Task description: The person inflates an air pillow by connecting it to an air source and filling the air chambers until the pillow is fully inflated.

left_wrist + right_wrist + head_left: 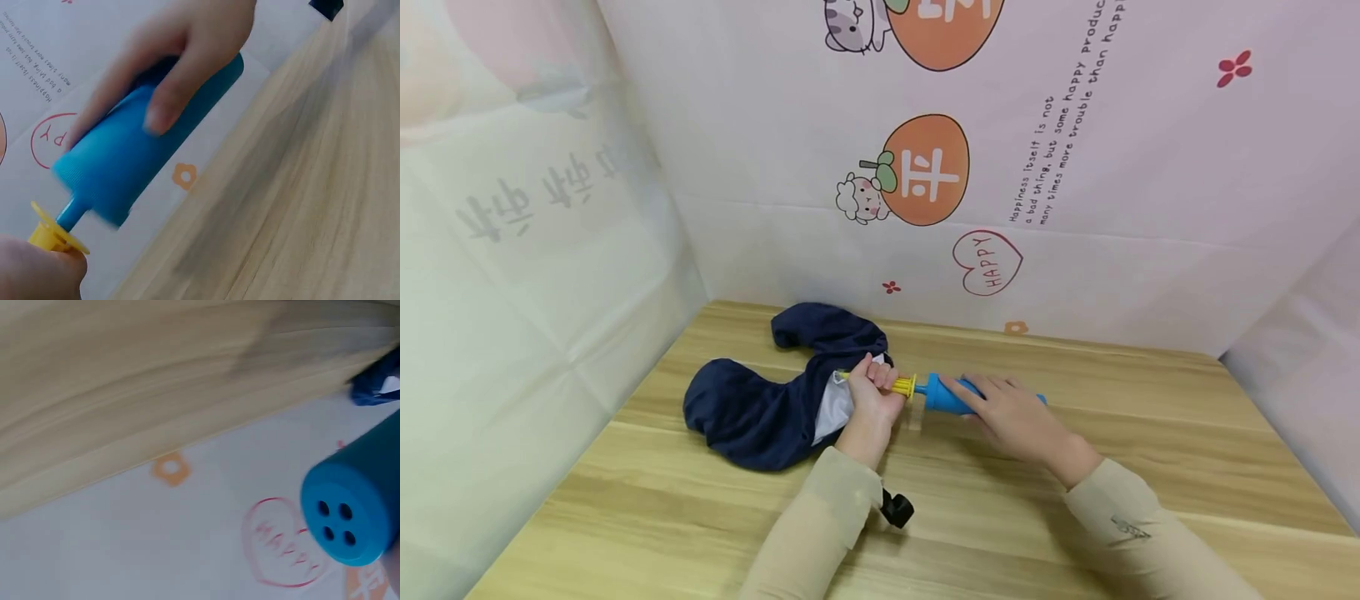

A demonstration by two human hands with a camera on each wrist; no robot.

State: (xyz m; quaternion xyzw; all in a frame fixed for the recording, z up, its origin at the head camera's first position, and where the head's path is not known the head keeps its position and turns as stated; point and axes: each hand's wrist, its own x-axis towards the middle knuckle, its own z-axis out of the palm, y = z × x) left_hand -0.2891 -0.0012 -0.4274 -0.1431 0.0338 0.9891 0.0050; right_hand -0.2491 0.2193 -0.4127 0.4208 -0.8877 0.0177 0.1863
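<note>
A navy U-shaped neck pillow cover (pixel 752 425) lies on the left part of the table, with white material (pixel 833 410) showing at its opening. Beside that opening my left hand (pixel 875 404) grips the yellow end piece (pixel 47 236) of a hand air pump, its flange showing past the fingers. A thin blue rod joins this piece to the blue pump barrel (pixel 134 150). My right hand (pixel 1018 417) holds the barrel, thumb on one side and fingers over the other. In the right wrist view, the barrel's round end cap (pixel 344 515) has several holes.
The wooden table (pixel 1075 533) meets a printed white cloth backdrop (pixel 1112 275) just behind the pillow cover. Another cloth wall (pixel 550 333) stands on the left. A black wrist-worn piece (pixel 897 508) juts out beside the left sleeve.
</note>
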